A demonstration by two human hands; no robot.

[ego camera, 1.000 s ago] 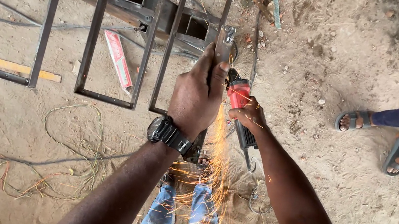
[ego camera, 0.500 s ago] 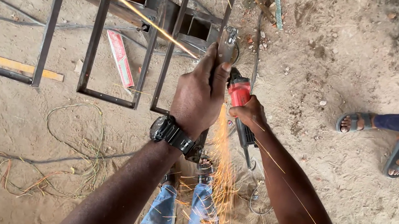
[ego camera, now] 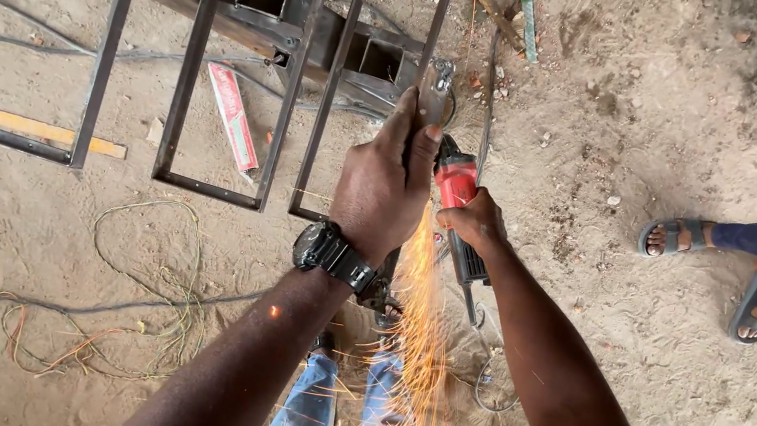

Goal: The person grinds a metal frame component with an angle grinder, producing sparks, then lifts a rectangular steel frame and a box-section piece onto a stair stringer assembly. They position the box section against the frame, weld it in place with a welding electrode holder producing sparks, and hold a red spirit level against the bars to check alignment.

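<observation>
Head view: angle grinder (ego camera: pixel 457 205), red body with black rear, sits against the dark steel frame bar (ego camera: pixel 433 70) over sandy ground, throwing orange sparks (ego camera: pixel 417 321) down toward the jeans. Right hand (ego camera: pixel 473 223) wrapped tight around the grinder. Left hand (ego camera: pixel 383 183), arm extended, clamped on the bar just beside it.

The frame (ego camera: pixel 200 63) is dark, matt steel bar with dull, rough faces. The grinder (ego camera: pixel 456 190) has a glossy red plastic body and a black, matt rear casing. The watch (ego camera: pixel 331 254) on the left wrist is matt black plastic or rubber. The ground (ego camera: pixel 651 408) is dry, rough, sandy dirt. A pale wood strip (ego camera: pixel 37 129) lies on it, unfinished, beside thin plastic-coated wires (ego camera: pixel 131 306). Jeans (ego camera: pixel 304 424) are faded blue denim. The sandals (ego camera: pixel 674 235) look like matt rubber.
</observation>
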